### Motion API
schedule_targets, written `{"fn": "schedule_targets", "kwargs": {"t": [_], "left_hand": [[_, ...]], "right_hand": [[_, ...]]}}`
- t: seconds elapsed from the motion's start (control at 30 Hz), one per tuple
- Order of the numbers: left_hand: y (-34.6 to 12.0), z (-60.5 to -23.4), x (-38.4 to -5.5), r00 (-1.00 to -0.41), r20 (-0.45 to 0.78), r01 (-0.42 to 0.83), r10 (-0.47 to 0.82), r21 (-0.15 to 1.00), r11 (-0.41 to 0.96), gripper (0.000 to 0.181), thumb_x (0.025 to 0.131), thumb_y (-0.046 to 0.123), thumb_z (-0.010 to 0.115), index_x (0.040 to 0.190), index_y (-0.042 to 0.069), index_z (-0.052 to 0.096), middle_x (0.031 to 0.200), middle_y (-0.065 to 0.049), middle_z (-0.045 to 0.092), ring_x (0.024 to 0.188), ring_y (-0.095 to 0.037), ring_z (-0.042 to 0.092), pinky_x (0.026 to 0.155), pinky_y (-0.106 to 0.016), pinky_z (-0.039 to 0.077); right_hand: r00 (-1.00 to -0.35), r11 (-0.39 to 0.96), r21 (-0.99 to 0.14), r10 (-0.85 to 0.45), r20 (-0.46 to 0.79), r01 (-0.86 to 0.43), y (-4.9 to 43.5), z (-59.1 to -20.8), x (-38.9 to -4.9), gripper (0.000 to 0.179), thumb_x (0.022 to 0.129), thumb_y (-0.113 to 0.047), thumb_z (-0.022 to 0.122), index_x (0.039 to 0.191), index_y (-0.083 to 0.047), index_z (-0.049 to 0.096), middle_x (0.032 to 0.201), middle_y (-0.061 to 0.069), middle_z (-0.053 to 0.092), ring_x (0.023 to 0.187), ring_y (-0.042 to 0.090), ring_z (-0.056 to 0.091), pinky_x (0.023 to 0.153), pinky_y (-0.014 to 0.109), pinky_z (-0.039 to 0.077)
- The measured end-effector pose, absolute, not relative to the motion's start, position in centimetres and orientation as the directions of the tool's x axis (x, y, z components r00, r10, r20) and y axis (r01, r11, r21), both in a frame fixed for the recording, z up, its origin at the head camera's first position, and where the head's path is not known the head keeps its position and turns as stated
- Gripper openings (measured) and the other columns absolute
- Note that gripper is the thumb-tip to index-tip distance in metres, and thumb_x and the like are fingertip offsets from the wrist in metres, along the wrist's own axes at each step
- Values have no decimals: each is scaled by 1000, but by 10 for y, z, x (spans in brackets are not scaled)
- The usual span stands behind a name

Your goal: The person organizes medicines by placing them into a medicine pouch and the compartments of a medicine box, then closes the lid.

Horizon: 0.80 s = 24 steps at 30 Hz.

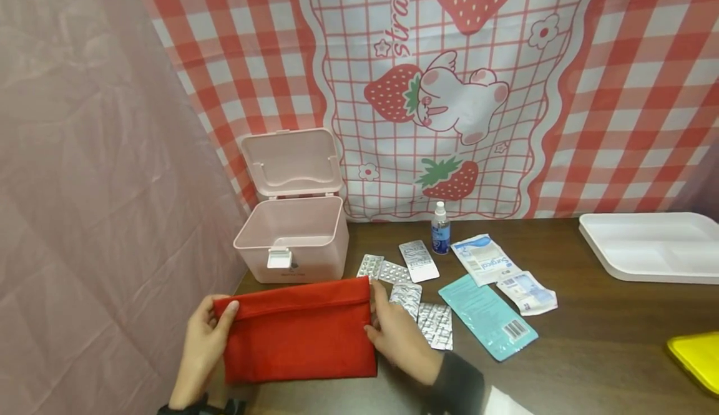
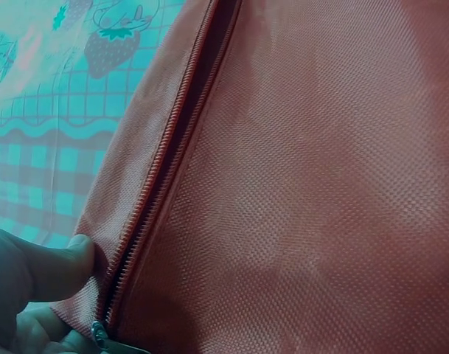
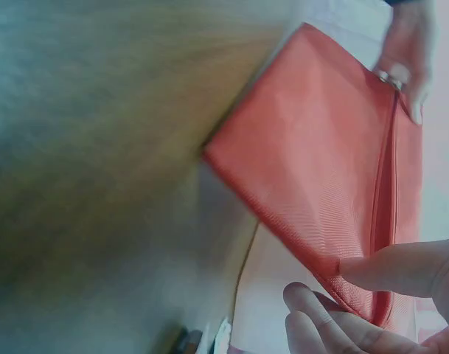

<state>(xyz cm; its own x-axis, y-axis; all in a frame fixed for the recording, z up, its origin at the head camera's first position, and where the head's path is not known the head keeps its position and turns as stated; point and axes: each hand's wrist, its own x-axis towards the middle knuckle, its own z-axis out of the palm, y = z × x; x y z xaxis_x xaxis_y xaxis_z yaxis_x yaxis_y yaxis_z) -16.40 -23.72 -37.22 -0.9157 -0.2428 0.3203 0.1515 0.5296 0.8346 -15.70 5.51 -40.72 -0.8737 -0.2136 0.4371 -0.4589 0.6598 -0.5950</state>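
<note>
Long red cloth zip pouch (image 1: 300, 340) stretches left to right, left hand (image 1: 206, 334) pinching its left end, right hand (image 1: 400, 335) its right.

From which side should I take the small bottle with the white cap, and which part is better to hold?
Probably grip the small bottle round its labelled body, below the white cap, coming from the front. It stands upright and narrow; the patterned cloth hangs behind it, while the printed pack and Surgical packet nearby lie flat.
</note>
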Motion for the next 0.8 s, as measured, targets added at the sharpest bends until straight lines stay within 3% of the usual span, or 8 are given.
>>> {"fn": "schedule_targets", "kwargs": {"t": [0.27,0.53,0.8], "left_hand": [[-231,-371,-165,-881,362,206,-303,873,442,13,88,1,56,99,-6,54,74,19,54,68,5,51,62,-10,42],[-231,-372,-165,-882,345,220,-322,905,365,9,88,1,56,95,-4,53,76,16,57,71,3,55,64,-9,44],[-227,-375,-166,-894,371,314,-250,919,237,5,88,-1,55,90,3,54,72,10,62,63,-1,58,55,-16,48]], "right_hand": [[-875,586,-663,-187,447,-465,59,-400,-173,35,70,5,69,98,-4,51,74,4,61,64,15,61,57,19,47],[-867,587,-654,-192,460,-477,64,-393,-192,29,68,8,67,88,-5,52,69,5,62,62,13,59,54,19,44],[-846,608,-624,-163,508,-491,70,-391,-209,29,66,11,67,86,-6,54,71,4,64,65,15,60,57,22,46]]}}
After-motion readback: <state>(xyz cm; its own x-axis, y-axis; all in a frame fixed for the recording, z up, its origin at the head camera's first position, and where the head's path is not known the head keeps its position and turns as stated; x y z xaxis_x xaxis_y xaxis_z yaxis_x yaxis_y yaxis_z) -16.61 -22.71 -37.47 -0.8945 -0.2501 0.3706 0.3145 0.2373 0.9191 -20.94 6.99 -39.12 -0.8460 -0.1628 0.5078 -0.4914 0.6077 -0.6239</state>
